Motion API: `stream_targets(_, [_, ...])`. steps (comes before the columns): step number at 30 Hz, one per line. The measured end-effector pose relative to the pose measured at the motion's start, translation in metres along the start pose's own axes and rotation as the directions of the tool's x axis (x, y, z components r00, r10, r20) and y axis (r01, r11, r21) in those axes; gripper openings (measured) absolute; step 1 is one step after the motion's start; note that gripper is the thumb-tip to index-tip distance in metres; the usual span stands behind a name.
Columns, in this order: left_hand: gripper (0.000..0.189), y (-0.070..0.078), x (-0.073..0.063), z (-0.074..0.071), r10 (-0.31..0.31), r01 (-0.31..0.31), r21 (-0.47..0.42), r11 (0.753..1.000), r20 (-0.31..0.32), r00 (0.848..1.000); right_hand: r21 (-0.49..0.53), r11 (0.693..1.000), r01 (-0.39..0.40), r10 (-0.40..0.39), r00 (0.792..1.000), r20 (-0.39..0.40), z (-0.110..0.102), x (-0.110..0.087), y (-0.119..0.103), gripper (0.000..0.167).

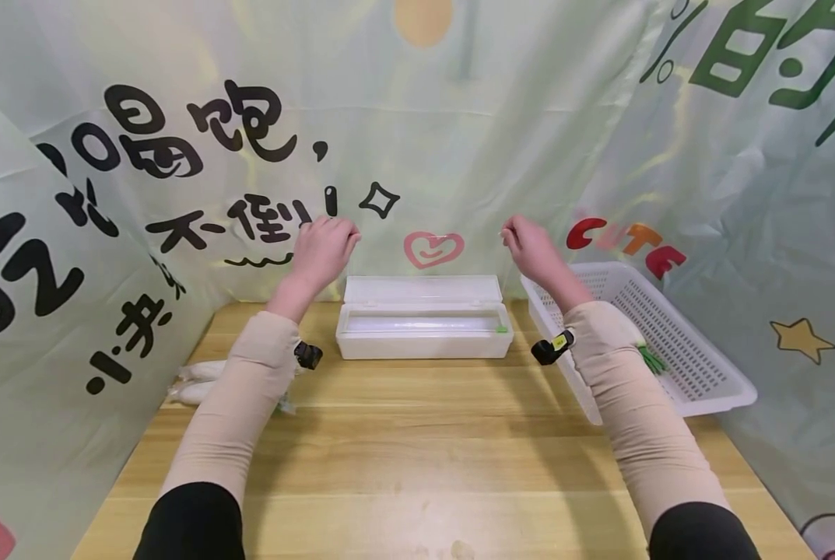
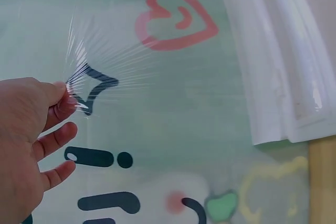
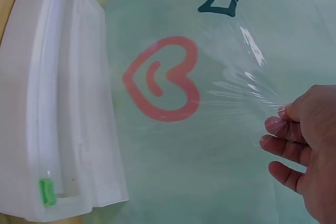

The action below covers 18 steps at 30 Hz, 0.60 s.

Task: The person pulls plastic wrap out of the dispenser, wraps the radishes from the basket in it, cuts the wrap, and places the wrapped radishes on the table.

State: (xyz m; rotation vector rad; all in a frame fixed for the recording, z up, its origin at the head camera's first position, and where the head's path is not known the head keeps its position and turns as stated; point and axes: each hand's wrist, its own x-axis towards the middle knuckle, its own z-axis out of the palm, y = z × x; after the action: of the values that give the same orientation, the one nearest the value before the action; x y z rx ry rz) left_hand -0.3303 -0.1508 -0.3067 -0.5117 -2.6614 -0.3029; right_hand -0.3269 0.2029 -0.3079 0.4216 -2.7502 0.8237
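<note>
A sheet of clear cling film [image 2: 84, 80] is stretched between my two hands above the table. My left hand [image 1: 322, 249] pinches one corner between thumb and forefinger, its other fingers loosely bent. Creases fan out from that pinch. My right hand [image 1: 531, 243] pinches the opposite corner the same way, and the film [image 3: 254, 80] gathers in folds at its fingertips. Below and between the hands stands a white cling film dispenser [image 1: 424, 347] with its lid [image 1: 422, 290] up. Inside lies the film roll [image 1: 417, 323], and a green slider [image 1: 502, 329] sits at the right end.
A white perforated basket [image 1: 721, 393] stands at the right, partly behind my right arm, with some green stalks [image 1: 651, 360] in it. White wrapped items [image 1: 196, 381] lie at the left beside my left sleeve. A printed cloth [image 1: 501, 155] hangs behind the wooden table [image 1: 417, 451].
</note>
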Motion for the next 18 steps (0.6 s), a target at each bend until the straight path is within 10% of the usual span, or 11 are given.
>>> stream_targets(18, [0.026, 0.010, 0.004, -0.025, -0.010, 0.009, -0.044, 0.999, -0.027, 1.000, 0.058, 0.998, 0.003, 0.006, 0.989, -0.147, -0.012, -0.013, -0.014, 0.021])
